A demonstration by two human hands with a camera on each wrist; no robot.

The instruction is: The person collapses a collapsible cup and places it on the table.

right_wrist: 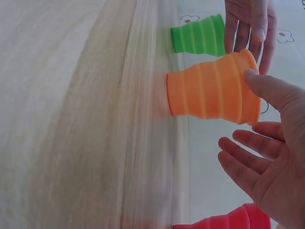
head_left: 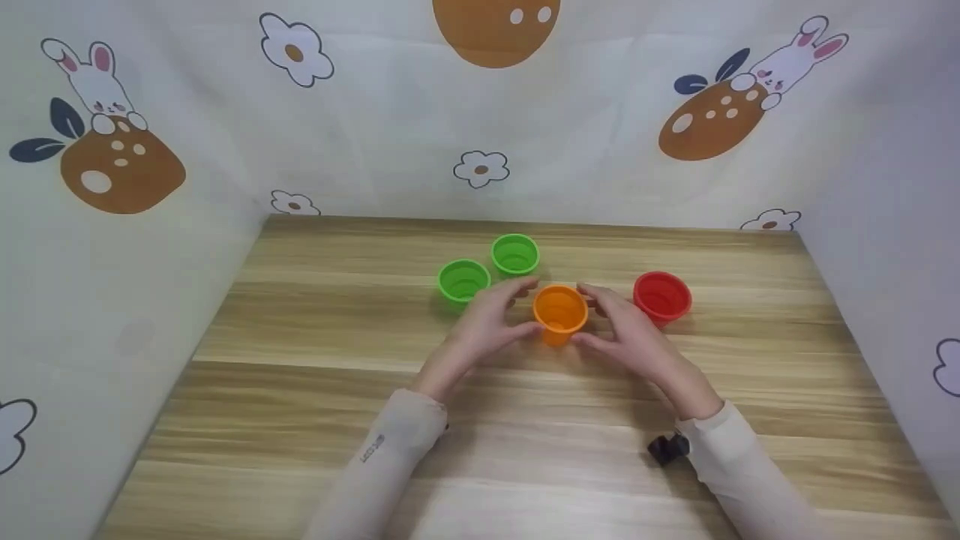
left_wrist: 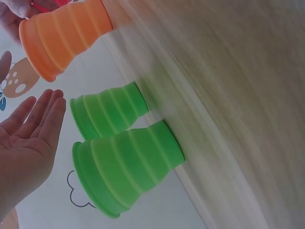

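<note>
Around the orange cup, left hand and right hand spread relaxed fingers, contact unclear.

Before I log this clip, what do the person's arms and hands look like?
Both the left hand and right hand are bare, with no gloves or rings showing. Long, pale off-white sleeves cover the forearms; the left sleeve carries small dark lettering, too small to read surely. A chunky black device sits by the cuff of the right sleeve.
</note>
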